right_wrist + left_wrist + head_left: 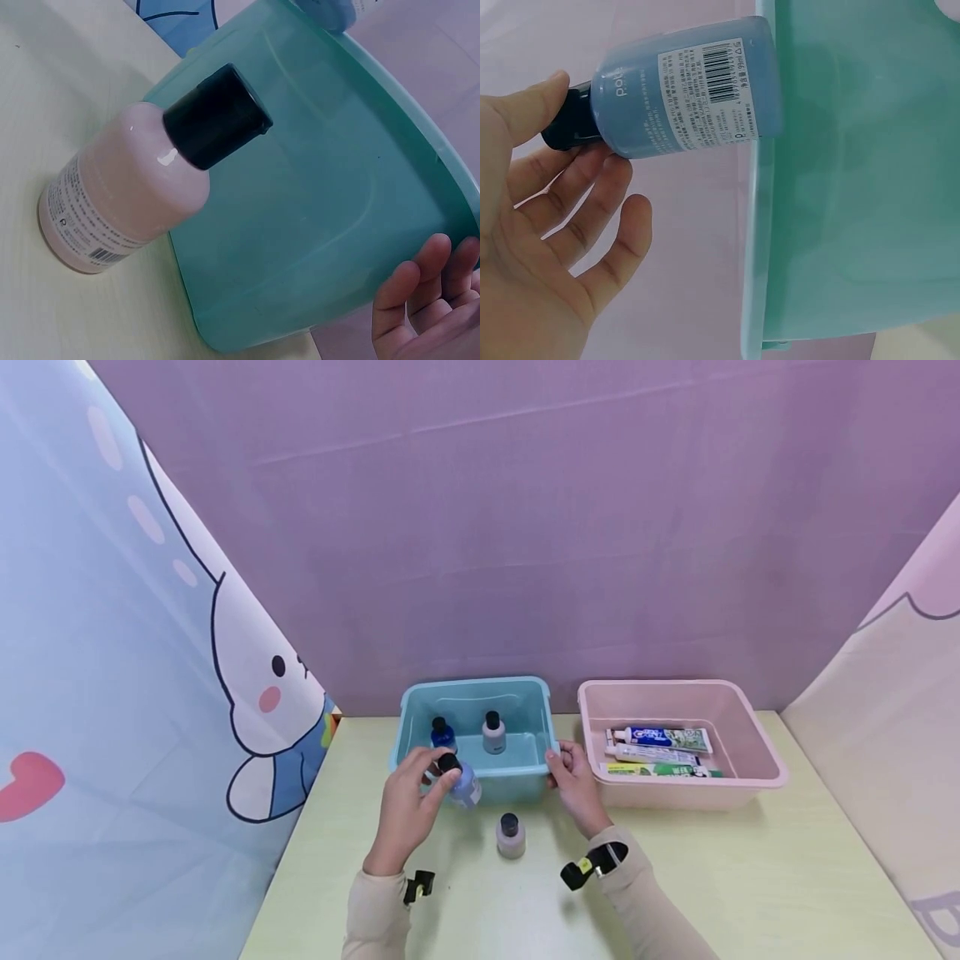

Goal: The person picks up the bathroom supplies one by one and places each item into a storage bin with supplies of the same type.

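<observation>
My left hand (408,806) pinches the black cap of a small light-blue bottle (467,787) between thumb and fingers. The bottle is tilted and held above the front rim of a teal bin (517,789); its white barcode label shows in the left wrist view. My right hand (577,787) grips the bin's front right corner, thumb over the rim. Inside the bin stand a dark-blue bottle (442,735) and a whitish bottle (494,737), both black-capped. A pale pink bottle (120,180) with a black cap stands on the table in front of the bin.
To the right of the teal bin is a pink bin (675,793) with several toothpaste tubes and boxes (667,739) in it. Both bins stand on a pale wooden table (712,877). A purple cloth (525,527) hangs behind, with printed cloths at both sides.
</observation>
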